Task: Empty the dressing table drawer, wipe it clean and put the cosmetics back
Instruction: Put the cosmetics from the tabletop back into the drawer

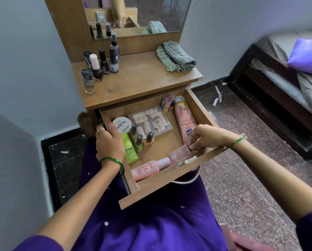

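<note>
Pink bottle [178,155] pinched by right hand [205,137] for removal; left hand [109,142] grips drawer [167,178] side, steadying it.

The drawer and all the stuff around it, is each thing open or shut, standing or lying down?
Wooden drawer: pulled open, still holds cosmetics.
Clear pink glass bottle: lying down, pinched by right hand.
Left hand: grips the drawer's side wall.
Tall pink lotion bottle: lying down.
Green folded cloth: lying on the tabletop.
Dark nail polish bottles: standing upright, capped.
</note>
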`<state>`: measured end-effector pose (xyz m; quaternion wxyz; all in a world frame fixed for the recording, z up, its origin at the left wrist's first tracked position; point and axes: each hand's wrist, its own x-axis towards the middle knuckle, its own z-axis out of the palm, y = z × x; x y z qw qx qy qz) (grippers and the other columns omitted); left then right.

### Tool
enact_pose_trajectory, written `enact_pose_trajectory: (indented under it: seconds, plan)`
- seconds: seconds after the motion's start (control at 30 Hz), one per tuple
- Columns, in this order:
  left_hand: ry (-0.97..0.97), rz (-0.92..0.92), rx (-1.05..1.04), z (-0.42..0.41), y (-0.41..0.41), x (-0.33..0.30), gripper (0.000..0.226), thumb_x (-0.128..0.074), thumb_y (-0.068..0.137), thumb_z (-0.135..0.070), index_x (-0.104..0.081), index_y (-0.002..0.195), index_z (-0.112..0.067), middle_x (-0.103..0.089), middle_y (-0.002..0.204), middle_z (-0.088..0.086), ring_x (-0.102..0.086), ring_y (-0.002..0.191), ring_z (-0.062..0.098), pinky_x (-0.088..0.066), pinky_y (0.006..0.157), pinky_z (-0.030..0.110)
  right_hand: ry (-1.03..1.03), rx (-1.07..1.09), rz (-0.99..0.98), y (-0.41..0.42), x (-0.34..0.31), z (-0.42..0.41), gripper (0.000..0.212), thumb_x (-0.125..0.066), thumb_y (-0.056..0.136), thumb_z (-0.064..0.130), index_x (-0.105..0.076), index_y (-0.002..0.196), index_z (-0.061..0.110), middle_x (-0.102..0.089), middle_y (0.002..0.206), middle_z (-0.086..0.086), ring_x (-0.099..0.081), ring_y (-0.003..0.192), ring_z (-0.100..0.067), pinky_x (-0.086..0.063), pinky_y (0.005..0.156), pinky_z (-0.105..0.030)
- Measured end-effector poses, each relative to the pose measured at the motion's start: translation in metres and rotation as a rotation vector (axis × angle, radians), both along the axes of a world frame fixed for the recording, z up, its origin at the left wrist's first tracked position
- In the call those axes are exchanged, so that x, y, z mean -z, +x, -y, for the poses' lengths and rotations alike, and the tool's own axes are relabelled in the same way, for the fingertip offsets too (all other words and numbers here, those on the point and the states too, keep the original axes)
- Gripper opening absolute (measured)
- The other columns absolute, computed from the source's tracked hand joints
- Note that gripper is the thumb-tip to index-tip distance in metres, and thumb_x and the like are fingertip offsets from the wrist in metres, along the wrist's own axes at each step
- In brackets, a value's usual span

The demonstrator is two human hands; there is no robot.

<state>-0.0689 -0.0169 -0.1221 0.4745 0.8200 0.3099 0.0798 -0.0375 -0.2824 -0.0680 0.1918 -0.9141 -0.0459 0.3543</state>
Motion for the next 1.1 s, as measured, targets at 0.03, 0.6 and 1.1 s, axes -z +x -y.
enact_pose_trajectory:
  seconds: [0.03,0.6,1.1]
  plan:
    - [0.001,-0.001,0.000,0.000,0.000,0.000,0.038,-0.031,0.101,-0.039,-0.049,0.113,-0.008,-0.058,0.118,0.014,-0.056,0.103,0.035,-0.034,0.071,0.035,-0.006,0.002,0.010,0.000,0.001,-0.001,0.007,-0.069,0.081,0.008,-0.068,0.085,0.014,-0.071,0.084,-0.004,-0.065,0.068,-0.016,-0.051,0.060,-0.017]
    - [0.004,-0.014,-0.009,-0.001,0.001,0.001,0.040,-0.031,0.100,-0.040,-0.049,0.116,-0.008,-0.058,0.119,0.015,-0.055,0.106,0.037,-0.034,0.073,0.037,-0.122,-0.112,0.131,0.000,0.003,-0.008,0.011,-0.065,0.083,0.008,-0.071,0.091,0.012,-0.071,0.093,-0.006,-0.066,0.072,-0.018,-0.055,0.067,-0.023]
    - [-0.001,-0.005,0.001,-0.002,0.002,0.006,0.040,-0.030,0.100,-0.041,-0.048,0.121,-0.011,-0.058,0.120,0.012,-0.055,0.109,0.034,-0.035,0.073,0.036,-0.048,-0.204,0.398,0.034,-0.064,-0.053,0.020,-0.063,0.088,0.023,-0.061,0.071,0.015,-0.059,0.066,0.006,-0.053,0.054,0.001,-0.039,0.052,-0.004]
